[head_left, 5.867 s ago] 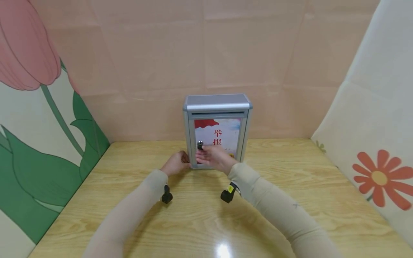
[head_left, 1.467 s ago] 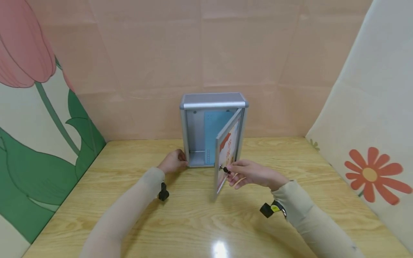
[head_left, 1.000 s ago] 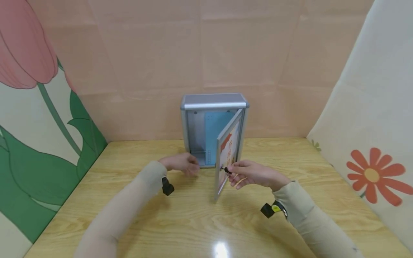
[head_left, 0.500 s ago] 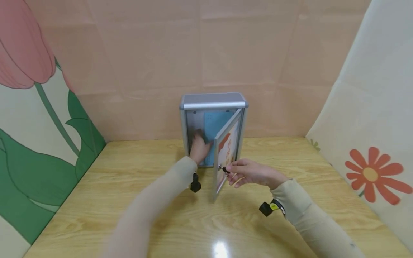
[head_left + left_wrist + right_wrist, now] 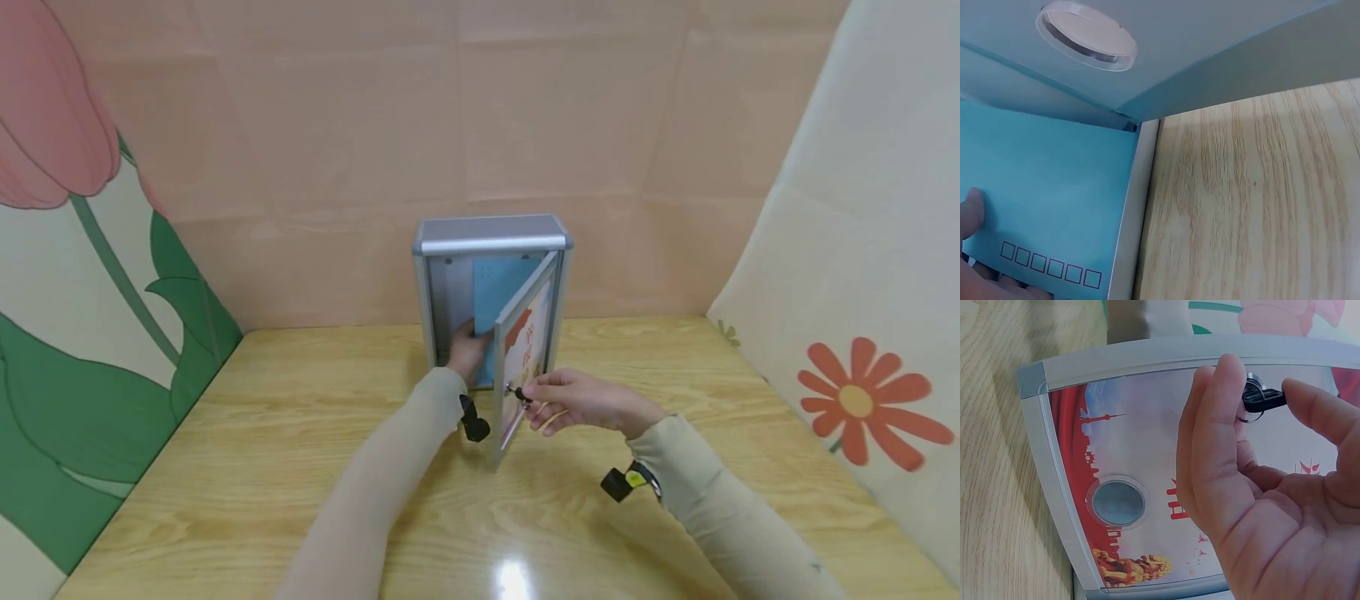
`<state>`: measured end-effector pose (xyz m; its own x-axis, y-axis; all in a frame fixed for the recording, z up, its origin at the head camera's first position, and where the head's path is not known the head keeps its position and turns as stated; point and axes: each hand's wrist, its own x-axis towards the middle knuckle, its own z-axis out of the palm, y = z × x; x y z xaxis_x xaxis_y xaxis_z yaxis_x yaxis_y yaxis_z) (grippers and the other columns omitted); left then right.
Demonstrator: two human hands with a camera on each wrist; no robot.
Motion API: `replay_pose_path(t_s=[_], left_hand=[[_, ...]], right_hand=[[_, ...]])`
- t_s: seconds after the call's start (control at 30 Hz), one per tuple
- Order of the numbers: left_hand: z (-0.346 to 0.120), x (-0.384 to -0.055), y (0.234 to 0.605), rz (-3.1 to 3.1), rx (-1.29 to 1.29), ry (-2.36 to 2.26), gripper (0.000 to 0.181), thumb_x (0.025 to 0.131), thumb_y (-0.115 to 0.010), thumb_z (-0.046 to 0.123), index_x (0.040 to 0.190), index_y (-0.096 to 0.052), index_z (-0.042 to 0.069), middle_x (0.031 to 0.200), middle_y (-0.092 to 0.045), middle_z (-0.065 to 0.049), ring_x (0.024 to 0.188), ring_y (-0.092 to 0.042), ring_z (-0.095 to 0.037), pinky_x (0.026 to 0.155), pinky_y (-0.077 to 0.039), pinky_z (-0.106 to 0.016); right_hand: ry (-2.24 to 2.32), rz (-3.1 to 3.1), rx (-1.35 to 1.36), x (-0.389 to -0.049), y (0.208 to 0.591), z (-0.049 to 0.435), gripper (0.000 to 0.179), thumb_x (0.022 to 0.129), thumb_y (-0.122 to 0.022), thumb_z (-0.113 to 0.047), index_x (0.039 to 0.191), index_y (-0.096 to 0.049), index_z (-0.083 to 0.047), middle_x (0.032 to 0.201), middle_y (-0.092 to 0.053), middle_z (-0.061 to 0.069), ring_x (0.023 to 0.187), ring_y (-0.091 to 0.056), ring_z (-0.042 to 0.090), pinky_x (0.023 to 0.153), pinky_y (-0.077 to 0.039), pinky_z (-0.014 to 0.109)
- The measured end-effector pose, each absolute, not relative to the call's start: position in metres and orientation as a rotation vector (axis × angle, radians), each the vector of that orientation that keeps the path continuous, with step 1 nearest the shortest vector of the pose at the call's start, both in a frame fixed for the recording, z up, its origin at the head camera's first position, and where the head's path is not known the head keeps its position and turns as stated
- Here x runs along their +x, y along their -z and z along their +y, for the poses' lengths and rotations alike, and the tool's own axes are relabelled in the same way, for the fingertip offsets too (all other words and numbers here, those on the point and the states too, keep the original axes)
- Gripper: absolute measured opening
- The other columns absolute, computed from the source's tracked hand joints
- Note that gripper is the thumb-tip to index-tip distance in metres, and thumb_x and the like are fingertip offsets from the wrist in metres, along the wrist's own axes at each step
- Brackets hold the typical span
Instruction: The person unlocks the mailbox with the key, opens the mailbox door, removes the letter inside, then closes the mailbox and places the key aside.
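Note:
A silver metal letter box (image 5: 491,229) stands on the table with its door (image 5: 527,342) swung out toward me on the right. Upright inside it is a blue envelope (image 5: 498,287) with a row of small printed squares. My left hand (image 5: 467,354) reaches into the box and holds the envelope's left edge, the thumb (image 5: 971,215) on its face and the fingers behind. The right hand (image 5: 588,402) pinches a black key (image 5: 1264,400) with a ring, which sits in the door's lock. The door hides the envelope's right part.
The wooden table (image 5: 262,467) reaches to a pink backdrop (image 5: 322,167) close behind the box. A round window (image 5: 1118,502) is set in the door's printed panel. Flower-patterned sheets stand at the left and right sides.
The door has swung from closed to outward under my right hand on the key. My left hand has moved from the box's lower left side into it and taken hold of the envelope.

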<state>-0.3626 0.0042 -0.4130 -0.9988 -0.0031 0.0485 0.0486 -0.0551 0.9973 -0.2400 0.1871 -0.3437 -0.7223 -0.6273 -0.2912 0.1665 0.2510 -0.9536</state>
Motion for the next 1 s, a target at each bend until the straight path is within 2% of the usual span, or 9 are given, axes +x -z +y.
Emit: replay_pose_path(t_s=[0.17, 0.37, 0.6, 0.87, 1.0], left_hand=[[0.001, -0.367, 0.42, -2.08, -0.041, 2.281, 0.043, 0.093, -0.064, 0.011, 0.132, -0.053, -0.002, 0.129, -0.058, -0.019, 0.118, -0.056, -0.031, 0.102, -0.045, -0.044], [-0.003, -0.354, 0.41, -2.226, -0.054, 2.079, 0.039, 0.094, -0.064, 0.02, 0.128, -0.057, 0.003, 0.124, -0.063, -0.014, 0.114, -0.059, -0.027, 0.099, -0.047, -0.044], [-0.013, -0.329, 0.397, -2.271, -0.211, 1.75, 0.031, 0.093, -0.064, 0.021, 0.117, -0.063, 0.001, 0.116, -0.067, -0.015, 0.109, -0.063, -0.027, 0.094, -0.051, -0.044], [-0.046, -0.296, 0.393, -2.222, -0.377, 1.677, 0.019, 0.095, -0.062, 0.017, 0.106, -0.061, 0.001, 0.102, -0.065, -0.014, 0.093, -0.06, -0.022, 0.08, -0.051, -0.038], [-0.076, -0.275, 0.384, -2.211, -0.42, 1.543, 0.021, 0.095, -0.063, 0.02, 0.106, -0.062, 0.002, 0.106, -0.068, -0.013, 0.099, -0.064, -0.022, 0.082, -0.053, -0.041]], right_hand=[[1.532, 1.873, -0.425, -0.241, 0.344, 0.187, 0.025, 0.102, -0.048, -0.022, 0.109, -0.053, 0.002, 0.09, -0.065, 0.003, 0.081, -0.066, 0.013, 0.073, -0.057, 0.027], [1.526, 1.877, -0.427, -0.24, 0.343, 0.187, 0.031, 0.102, -0.048, -0.021, 0.113, -0.051, 0.007, 0.091, -0.065, 0.004, 0.082, -0.066, 0.013, 0.073, -0.057, 0.027], [1.512, 1.879, -0.436, -0.24, 0.343, 0.189, 0.034, 0.101, -0.051, -0.024, 0.114, -0.05, 0.008, 0.092, -0.064, 0.002, 0.083, -0.065, 0.013, 0.075, -0.056, 0.026], [1.501, 1.903, -0.454, -0.24, 0.343, 0.191, 0.035, 0.103, -0.047, -0.022, 0.115, -0.049, 0.011, 0.092, -0.063, 0.004, 0.083, -0.065, 0.013, 0.074, -0.056, 0.026], [1.498, 1.916, -0.463, -0.238, 0.343, 0.191, 0.037, 0.103, -0.047, -0.022, 0.116, -0.048, 0.012, 0.093, -0.063, 0.004, 0.083, -0.065, 0.013, 0.074, -0.056, 0.026]])
